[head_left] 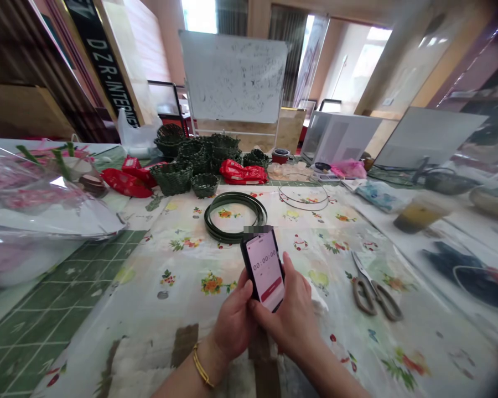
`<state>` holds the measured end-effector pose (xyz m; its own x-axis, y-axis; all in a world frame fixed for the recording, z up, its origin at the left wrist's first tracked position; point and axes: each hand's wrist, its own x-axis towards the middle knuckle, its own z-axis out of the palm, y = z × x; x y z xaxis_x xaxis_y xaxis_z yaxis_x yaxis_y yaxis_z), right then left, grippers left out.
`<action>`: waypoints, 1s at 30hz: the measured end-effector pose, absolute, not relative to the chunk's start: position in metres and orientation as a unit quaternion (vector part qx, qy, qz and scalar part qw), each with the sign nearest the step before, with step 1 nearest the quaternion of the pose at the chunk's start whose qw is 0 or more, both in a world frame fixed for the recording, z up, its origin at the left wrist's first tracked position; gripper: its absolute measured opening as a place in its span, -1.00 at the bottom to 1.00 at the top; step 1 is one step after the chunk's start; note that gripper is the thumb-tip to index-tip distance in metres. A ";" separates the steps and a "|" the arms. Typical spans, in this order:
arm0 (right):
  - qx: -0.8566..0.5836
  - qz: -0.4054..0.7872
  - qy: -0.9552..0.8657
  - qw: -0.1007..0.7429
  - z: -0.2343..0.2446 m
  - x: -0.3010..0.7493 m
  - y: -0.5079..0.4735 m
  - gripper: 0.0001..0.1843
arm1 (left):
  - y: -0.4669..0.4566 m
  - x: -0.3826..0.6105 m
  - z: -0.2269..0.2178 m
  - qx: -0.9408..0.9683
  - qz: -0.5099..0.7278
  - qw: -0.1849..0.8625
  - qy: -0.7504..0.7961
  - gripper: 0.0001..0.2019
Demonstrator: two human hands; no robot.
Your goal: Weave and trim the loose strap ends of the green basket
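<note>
A smartphone is held upright and slightly tilted above the table, its screen reading 00:00:00 over a red bar. My left hand grips its lower left side, with a gold bracelet on the wrist. Around the right side and bottom edge closes my right hand. Just beyond the phone lies a coil of dark green strip. Scissors with brown handles rest slightly open to the right of my hands. A white cloth is partly hidden behind my right hand.
Several dark green woven baskets stand at the back, beside red packages. A thin wire hoop lies farther right. Wrapped flowers cover the left side. A plastic cup stands on the right. The floral tablecloth spreads beneath.
</note>
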<state>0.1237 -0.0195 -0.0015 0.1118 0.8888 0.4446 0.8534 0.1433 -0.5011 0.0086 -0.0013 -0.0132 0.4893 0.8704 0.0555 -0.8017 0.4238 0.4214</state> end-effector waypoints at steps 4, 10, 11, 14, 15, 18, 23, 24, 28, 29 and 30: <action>-0.660 0.018 -0.656 0.364 0.002 0.128 -0.017 0.02 | 0.002 0.007 -0.012 0.228 0.482 0.840 0.105 -0.65; -0.646 -0.061 -0.658 0.382 0.006 0.136 -0.016 -0.02 | 0.009 0.003 -0.011 0.299 0.478 0.816 0.130 -0.62; -0.645 -0.075 -0.657 0.383 0.008 0.138 -0.015 -0.02 | 0.010 0.002 -0.011 0.307 0.479 0.811 0.136 -0.61; -0.653 -0.101 -0.653 0.370 0.016 0.147 -0.015 -0.04 | 0.012 -0.001 -0.011 0.330 0.473 0.798 0.178 -0.57; -0.662 -0.104 -0.650 0.359 0.020 0.152 -0.015 -0.05 | 0.013 -0.002 -0.011 0.347 0.472 0.782 0.213 -0.56; -0.703 -0.113 -0.626 0.318 0.033 0.180 -0.019 -0.08 | 0.018 -0.004 -0.013 0.421 0.472 0.694 0.345 -0.60; -0.827 -0.093 -0.515 0.206 0.050 0.254 -0.031 -0.06 | 0.022 -0.002 -0.020 0.520 0.428 0.607 0.422 -0.70; -0.853 -0.082 -0.484 0.175 0.051 0.271 -0.033 -0.05 | 0.021 -0.001 -0.021 0.548 0.411 0.593 0.424 -0.70; -0.906 -0.062 -0.401 0.123 0.047 0.335 -0.036 -0.06 | 0.013 0.004 -0.026 0.649 0.360 0.533 0.407 -0.78; -0.913 -0.055 -0.388 0.112 0.045 0.348 -0.036 -0.07 | 0.011 0.005 -0.028 0.683 0.348 0.501 0.401 -0.79; -0.920 -0.047 -0.377 0.101 0.042 0.360 -0.035 -0.07 | 0.009 0.007 -0.029 0.721 0.334 0.460 0.396 -0.79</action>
<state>0.3604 -0.0348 0.0423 0.7115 0.6834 0.1632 0.7026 -0.6956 -0.1500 0.0066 0.0089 -0.0292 0.4638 0.8780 0.1178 0.2630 -0.2635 0.9281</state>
